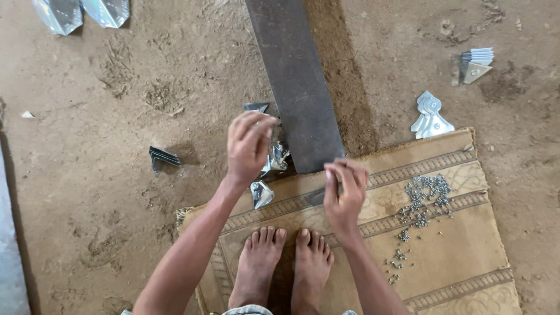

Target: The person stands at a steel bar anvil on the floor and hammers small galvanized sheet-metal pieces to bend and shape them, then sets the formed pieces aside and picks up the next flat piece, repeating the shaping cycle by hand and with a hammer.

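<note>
A long dark metal bar (294, 76) lies on the dirt floor, its near end resting at the edge of a tan mat (455, 251). My left hand (248, 146) is raised over a small pile of shiny metal brackets (275, 156) beside the bar's left edge, fingers curled around one of them. My right hand (343, 192) rests at the bar's near right corner with fingers pinched together; whatever it pinches is too small to make out. Another bracket (261, 193) lies at the mat's edge. My bare feet (286, 262) stand on the mat.
Several small screws (421, 204) are scattered across the mat's right side. More brackets lie on the dirt: a stack (476, 62) at top right, a pair (430, 116) near the mat corner, dark ones (163, 157) at left, and large shiny pieces (81, 11) at top left.
</note>
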`<act>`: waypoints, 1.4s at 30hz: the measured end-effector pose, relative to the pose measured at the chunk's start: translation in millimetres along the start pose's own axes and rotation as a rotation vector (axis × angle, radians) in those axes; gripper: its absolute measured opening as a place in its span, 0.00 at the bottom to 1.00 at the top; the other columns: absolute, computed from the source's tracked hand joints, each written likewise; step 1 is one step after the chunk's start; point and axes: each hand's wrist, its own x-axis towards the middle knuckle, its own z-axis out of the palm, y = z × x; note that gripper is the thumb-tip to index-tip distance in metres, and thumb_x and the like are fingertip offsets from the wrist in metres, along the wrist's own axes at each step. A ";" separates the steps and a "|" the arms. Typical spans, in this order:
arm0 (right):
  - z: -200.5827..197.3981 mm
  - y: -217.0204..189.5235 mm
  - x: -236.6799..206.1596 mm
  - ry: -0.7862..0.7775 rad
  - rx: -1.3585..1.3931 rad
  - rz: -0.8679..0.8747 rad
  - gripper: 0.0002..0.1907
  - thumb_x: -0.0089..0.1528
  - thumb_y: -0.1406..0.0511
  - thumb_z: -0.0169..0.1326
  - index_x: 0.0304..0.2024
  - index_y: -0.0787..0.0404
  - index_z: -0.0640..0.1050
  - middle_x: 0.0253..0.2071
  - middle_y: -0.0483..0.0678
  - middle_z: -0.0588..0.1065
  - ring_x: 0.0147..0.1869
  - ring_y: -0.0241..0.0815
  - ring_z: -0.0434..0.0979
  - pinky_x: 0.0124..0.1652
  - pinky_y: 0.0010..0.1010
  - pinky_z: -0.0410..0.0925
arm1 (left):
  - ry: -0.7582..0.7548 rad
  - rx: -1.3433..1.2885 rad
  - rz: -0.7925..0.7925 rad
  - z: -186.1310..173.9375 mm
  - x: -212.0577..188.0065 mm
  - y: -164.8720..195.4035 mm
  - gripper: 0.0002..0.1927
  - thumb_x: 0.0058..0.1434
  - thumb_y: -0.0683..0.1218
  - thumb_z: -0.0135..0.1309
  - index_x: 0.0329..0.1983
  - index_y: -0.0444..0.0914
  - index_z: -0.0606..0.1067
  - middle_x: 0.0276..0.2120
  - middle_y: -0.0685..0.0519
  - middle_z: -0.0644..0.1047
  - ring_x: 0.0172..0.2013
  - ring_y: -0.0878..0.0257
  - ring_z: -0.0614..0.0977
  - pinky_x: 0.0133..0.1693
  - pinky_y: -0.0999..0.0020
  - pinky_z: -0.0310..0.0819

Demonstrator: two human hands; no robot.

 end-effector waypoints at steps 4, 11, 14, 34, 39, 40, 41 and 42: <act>1.5 -7.4 26.3 -0.080 -0.059 -0.102 0.14 0.64 0.68 0.56 0.52 0.61 0.77 0.63 0.58 0.68 0.68 0.55 0.63 0.63 0.46 0.57 | 0.086 0.135 -0.376 -10.9 -6.1 -31.8 0.11 0.70 0.42 0.57 0.55 0.42 0.80 0.51 0.53 0.78 0.55 0.54 0.76 0.56 0.60 0.72; -36.7 31.3 -84.3 -0.101 -0.273 0.091 0.18 0.65 0.64 0.54 0.57 0.63 0.74 0.62 0.59 0.68 0.69 0.58 0.65 0.66 0.50 0.55 | -0.211 0.317 -0.474 -3.8 24.9 -59.3 0.23 0.50 0.47 0.68 0.51 0.44 0.81 0.62 0.49 0.70 0.63 0.47 0.61 0.59 0.44 0.51; -47.6 42.6 -132.4 -0.152 -0.494 0.257 0.22 0.62 0.59 0.55 0.57 0.62 0.76 0.58 0.58 0.70 0.62 0.60 0.67 0.60 0.51 0.58 | -0.128 0.341 -0.506 2.6 41.9 -54.1 0.11 0.51 0.47 0.70 0.39 0.47 0.86 0.65 0.49 0.68 0.65 0.46 0.58 0.61 0.41 0.45; -143.6 -32.1 -116.3 -0.081 -0.042 0.281 0.21 0.72 0.53 0.41 0.42 0.63 0.73 0.20 0.40 0.72 0.19 0.29 0.71 0.20 0.25 0.65 | -0.247 -0.341 -0.001 46.5 9.4 49.9 0.12 0.59 0.36 0.63 0.45 0.41 0.83 0.37 0.53 0.81 0.50 0.60 0.84 0.72 0.44 0.57; -120.0 -30.1 -74.7 -0.565 -0.364 0.596 0.17 0.70 0.55 0.44 0.43 0.61 0.76 0.19 0.52 0.71 0.18 0.45 0.68 0.20 0.37 0.63 | -0.243 -0.304 0.037 46.1 8.9 46.8 0.12 0.59 0.37 0.62 0.45 0.41 0.83 0.40 0.52 0.81 0.49 0.60 0.83 0.72 0.45 0.57; -121.9 -29.0 -75.5 -0.446 -0.324 0.442 0.18 0.71 0.55 0.45 0.45 0.62 0.76 0.22 0.51 0.72 0.22 0.44 0.69 0.24 0.36 0.64 | -0.241 -0.299 0.052 46.1 9.1 46.2 0.12 0.59 0.37 0.62 0.45 0.41 0.83 0.41 0.52 0.82 0.49 0.59 0.83 0.71 0.46 0.57; -125.7 -27.7 -79.6 -0.323 -0.285 0.291 0.19 0.72 0.55 0.45 0.46 0.64 0.75 0.25 0.51 0.73 0.25 0.42 0.71 0.27 0.35 0.65 | -0.240 -0.296 0.069 46.0 9.0 45.8 0.11 0.59 0.37 0.62 0.45 0.41 0.82 0.42 0.51 0.82 0.50 0.59 0.83 0.71 0.46 0.57; -131.7 -26.0 -85.9 -0.204 -0.247 0.135 0.20 0.72 0.55 0.46 0.48 0.66 0.75 0.27 0.50 0.73 0.28 0.41 0.73 0.30 0.34 0.65 | -0.235 -0.301 0.064 46.1 9.2 45.7 0.11 0.59 0.37 0.62 0.45 0.41 0.82 0.41 0.52 0.82 0.50 0.59 0.83 0.72 0.46 0.57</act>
